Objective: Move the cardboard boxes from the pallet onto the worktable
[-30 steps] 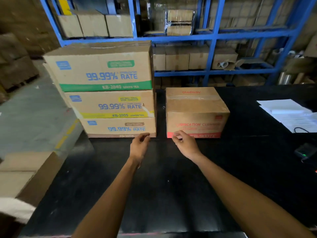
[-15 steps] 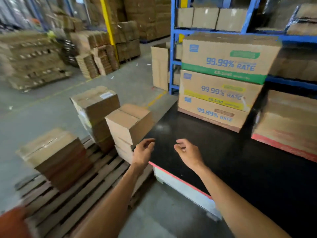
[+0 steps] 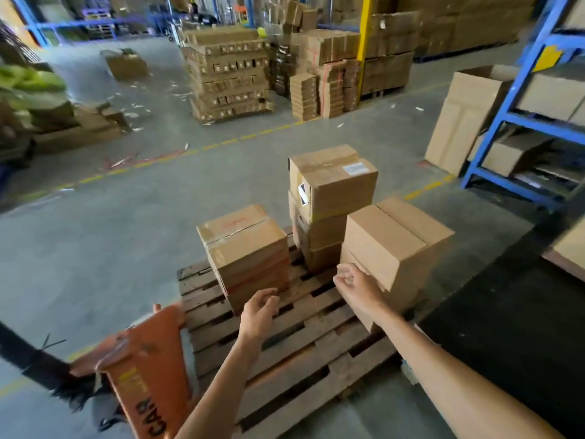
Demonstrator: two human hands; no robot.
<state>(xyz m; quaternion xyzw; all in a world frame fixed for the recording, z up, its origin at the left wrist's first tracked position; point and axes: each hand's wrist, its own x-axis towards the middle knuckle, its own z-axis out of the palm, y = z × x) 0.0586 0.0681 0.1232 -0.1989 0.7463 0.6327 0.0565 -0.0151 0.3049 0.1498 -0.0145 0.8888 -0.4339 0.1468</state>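
The view has swung from the black bench [image 3: 506, 327] down to the wooden pallet [image 3: 285, 343], which now fills the centre. Three cardboard box stacks [image 3: 392, 248] stand on it. The left hand [image 3: 258, 312] hovers with its grip spread; the right hand [image 3: 357, 286], loosely curled and empty, touches the nearest stack's corner.

worktable [image 3: 506, 312] – cut off at right | box label [image 3: 354, 168] – blurred (unreadable)
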